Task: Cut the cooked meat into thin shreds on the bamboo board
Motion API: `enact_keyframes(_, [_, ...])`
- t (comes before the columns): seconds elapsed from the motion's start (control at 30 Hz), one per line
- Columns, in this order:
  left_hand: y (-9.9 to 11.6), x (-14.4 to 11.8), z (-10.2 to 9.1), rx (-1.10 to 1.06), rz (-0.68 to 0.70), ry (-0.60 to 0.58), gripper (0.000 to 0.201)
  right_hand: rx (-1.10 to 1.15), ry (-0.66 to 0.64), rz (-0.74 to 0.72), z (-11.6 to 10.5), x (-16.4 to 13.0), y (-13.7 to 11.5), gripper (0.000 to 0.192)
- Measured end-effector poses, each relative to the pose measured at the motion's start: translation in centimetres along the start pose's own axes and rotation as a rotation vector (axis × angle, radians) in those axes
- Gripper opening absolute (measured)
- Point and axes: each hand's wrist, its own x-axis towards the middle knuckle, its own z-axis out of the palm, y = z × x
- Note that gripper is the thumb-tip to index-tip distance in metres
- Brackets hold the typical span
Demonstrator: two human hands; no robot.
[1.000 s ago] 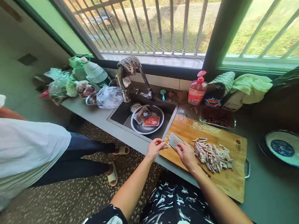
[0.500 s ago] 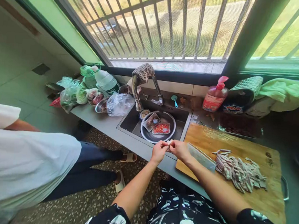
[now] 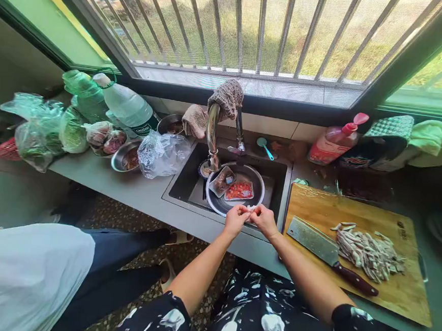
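Note:
My left hand (image 3: 237,219) and my right hand (image 3: 264,221) meet at the sink's front edge, fingertips pinched together on a small whitish piece (image 3: 251,208). It could be garlic, but it is too small to be sure. Just beyond them, a metal basin (image 3: 257,174) stands in the dark sink (image 3: 189,176). Inside the basin lie a wrapped pack of chopped red peppers (image 3: 240,191) and a clear pack of something brownish (image 3: 222,181). To the right, a cleaver (image 3: 314,240) rests on the wooden cutting board (image 3: 382,305) beside a heap of sliced pale meat strips (image 3: 370,253).
Left of the faucet (image 3: 212,134) are a clear plastic bag (image 3: 162,155), a metal bowl (image 3: 124,158), bagged vegetables (image 3: 39,138) and a large bottle (image 3: 128,104). A pink soap bottle (image 3: 332,143) stands behind the board. Another person in a white shirt (image 3: 32,273) is at my left.
My view has shifted, so the whole cleaver now shows on the board and more of the left counter is visible. Both hands keep pinching the small whitish piece over the sink edge.

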Motion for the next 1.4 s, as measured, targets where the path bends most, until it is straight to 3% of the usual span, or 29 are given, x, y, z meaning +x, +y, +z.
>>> enact_keyframes(0.13, [0.2, 0.0, -0.5, -0.069, -0.022, -0.022, 0.018, 0.149, -0.160, 0.053, -0.7, 0.5, 0.0, 0.025])
enact_keyframes(0.3, [1.3, -0.1, -0.8, 0.077, 0.063, -0.120, 0.016, 0.145, -0.242, 0.076, -1.7, 1.1, -0.4, 0.029])
enact_keyframes(0.6, [1.6, -0.4, -0.9, 0.130, 0.121, -0.258, 0.019, -0.062, -0.124, -0.021, -2.2, 0.7, -1.6, 0.017])
enact_keyframes(0.83, [1.2, 0.4, -0.2, -0.013, -0.019, -0.292, 0.028, -0.042, -0.087, -0.018, -2.0, 0.3, -1.1, 0.022])
enact_keyframes(1.0, [0.8, 0.5, 0.1, 0.135, -0.106, -0.239, 0.024, -0.091, -0.159, -0.116, -2.2, 0.1, -0.6, 0.024])
enact_keyframes(1.17, [1.5, 0.6, -0.8, 0.131, -0.147, -0.405, 0.022, -0.223, -0.254, -0.245, -2.5, -0.3, 0.3, 0.021])
enact_keyframes(1.4, [2.6, 0.9, -1.9, -0.121, -0.269, -0.628, 0.035, -0.007, -0.296, -0.110, -2.1, -0.7, 0.6, 0.021])
